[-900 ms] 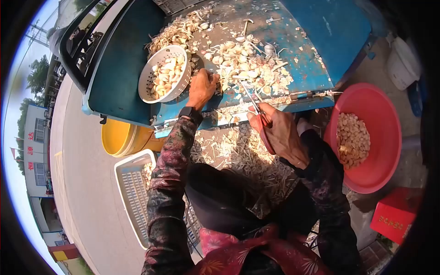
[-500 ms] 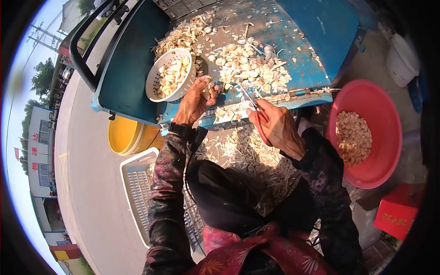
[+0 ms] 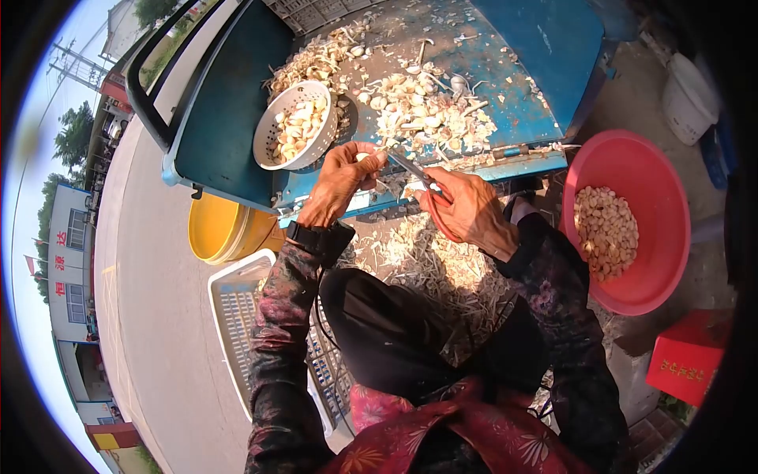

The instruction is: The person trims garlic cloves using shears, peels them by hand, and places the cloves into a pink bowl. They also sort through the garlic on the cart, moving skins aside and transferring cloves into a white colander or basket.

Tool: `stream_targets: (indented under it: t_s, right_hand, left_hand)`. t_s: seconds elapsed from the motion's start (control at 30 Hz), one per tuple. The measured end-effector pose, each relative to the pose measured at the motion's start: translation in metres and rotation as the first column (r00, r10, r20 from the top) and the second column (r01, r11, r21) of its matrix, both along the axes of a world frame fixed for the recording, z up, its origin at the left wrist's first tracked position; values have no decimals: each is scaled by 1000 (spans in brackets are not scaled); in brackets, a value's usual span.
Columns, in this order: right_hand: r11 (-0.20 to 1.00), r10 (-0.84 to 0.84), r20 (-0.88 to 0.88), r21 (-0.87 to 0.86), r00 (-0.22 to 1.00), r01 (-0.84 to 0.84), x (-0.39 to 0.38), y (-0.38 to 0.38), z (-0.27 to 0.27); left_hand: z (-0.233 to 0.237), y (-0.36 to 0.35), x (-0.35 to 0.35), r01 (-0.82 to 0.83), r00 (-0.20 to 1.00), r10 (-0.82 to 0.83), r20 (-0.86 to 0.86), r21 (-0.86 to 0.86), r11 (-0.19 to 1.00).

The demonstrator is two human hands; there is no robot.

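— The scissors [image 3: 410,170]?
— Shiny metal blades, red plastic handles.
— And the desk [image 3: 553,55]?
— Blue painted metal, scuffed, matt. The colander [image 3: 264,134] and red basin [image 3: 659,174] are smooth plastic.

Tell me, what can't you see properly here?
All in the head view:
Clove: mostly covered by the left hand.
Scissors: handles largely hidden inside the right hand.
Yellow bucket: far side hidden under the blue cart.
Red box: print too small to read.

A small pale garlic clove [image 3: 364,158] is up by the blue table's [image 3: 553,47] near edge. Red-handled scissors [image 3: 412,171] point left at it.
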State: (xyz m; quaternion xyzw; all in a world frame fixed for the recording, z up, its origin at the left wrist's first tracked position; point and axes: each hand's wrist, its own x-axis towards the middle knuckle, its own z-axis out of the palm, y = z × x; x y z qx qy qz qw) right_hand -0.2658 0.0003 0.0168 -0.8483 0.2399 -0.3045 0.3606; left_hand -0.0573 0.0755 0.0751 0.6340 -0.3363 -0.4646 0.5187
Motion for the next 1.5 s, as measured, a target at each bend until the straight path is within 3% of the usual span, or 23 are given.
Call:
stream_targets:
  t_s: [0.2, 0.27, 0.4, 0.43, 0.5, 0.6, 0.67, 0.77, 0.83, 0.87, 0.9, 0.93, 1.0, 1.03, 1.07, 1.1, 1.17, 1.23, 1.3, 1.33, 1.4, 1.43, 1.5]
  right_hand:
    - [998, -4, 39, 55, 999, 2, -5, 0, 18]
    - [980, -42, -29, 192, 999, 47, -7, -3, 27]
    - [993, -42, 366, 120, 930, -3, 10, 0, 13]
    - [960, -1, 367, 261, 930, -102, 11, 3, 13]
    - [956, 22, 302, 273, 953, -108, 7, 6, 17]
    - [961, 22, 285, 259, 958, -99, 8, 6, 4]
    - [925, 13, 319, 356, 948, -132, 7, 5, 2]
    - [828, -96, 371, 544, 924, -132, 4, -1, 14]
    - [913, -150, 345, 407, 926, -3, 1, -9, 11]
    - [960, -204, 328, 252, 922, 123, 0, -12, 9]
    - [967, -215, 143, 169, 966, 190, -6, -13, 18]
    - [968, -215, 146, 166, 966, 190, -5, -14, 14]
    - [973, -226, 292, 23, 929, 229, -1, -19, 3]
    - [975, -216, 245, 110, 945, 194, -4, -18, 9]
    - [973, -222, 238, 116, 946, 199, -5, -16, 12]
    - [962, -211, 225, 221, 951, 161, -6, -13, 16]
    - [925, -191, 195, 362, 962, 111, -8, -11, 26]
    - [939, -202, 137, 307, 970, 152, -8, -12, 22]
    - [947, -198, 84, 273, 977, 169, -8, -12, 18]
    - [946, -196, 86, 278, 977, 165, -7, -10, 18]
    - [956, -162, 117, 263, 980, 127, -8, -9, 25]
    - [946, -144, 81, 304, 986, 113, -10, -7, 35]
    - [975, -154, 115, 179, 981, 132, -8, -10, 19]
  left_hand:
    - [-1, 0, 5, 35, 999, -35, 9, -20, 999]
    - [-3, 3, 4, 45, 998, -46, -38, -30, 999]
    - [-2, 13, -33, 198, 946, -236, 224, 182, 963]
    - [-4, 16, -43, 220, 942, -236, 238, 93, 971]
    - [-8, 19, -53, 243, 939, -235, 251, -1, 970]
    - [-9, 23, -54, 276, 930, -286, 230, 74, 958]
    - [3, 26, -54, 284, 959, -282, -35, 84, 955]
    - [22, 19, -30, 69, 992, -70, 103, 13, 998]
    - [35, 7, 6, -93, 948, 150, 281, -205, 974]
    - [38, -1, 35, -113, 855, 214, 473, -232, 966]
    - [40, -10, 60, -133, 610, 287, 738, -262, 956]
    - [36, -19, 81, 11, 371, 355, 858, -387, 922]
    - [35, -25, 85, 203, -334, 424, 842, -375, 904]
    - [32, -30, 64, 195, -103, 372, 922, -348, 917]
    - [23, -33, 37, 82, 461, 210, 862, -278, 957]
    - [-1, -38, 30, 94, 569, 104, 815, -191, 977]
    - [-32, -47, 17, 229, 454, 11, 891, -128, 965]
    - [-54, -56, 15, 253, 402, -13, 916, -97, 962]
    - [-61, -59, 15, 237, 99, 14, 995, -37, 971]
    - [-58, -56, 14, 234, 95, 10, 995, -32, 972]
    - [-47, -53, 13, 232, 253, -136, 958, 77, 970]
    - [-45, -51, 15, 251, 362, -61, 930, -35, 967]
    - [-38, -39, 13, 137, 694, -94, 714, -2, 991]
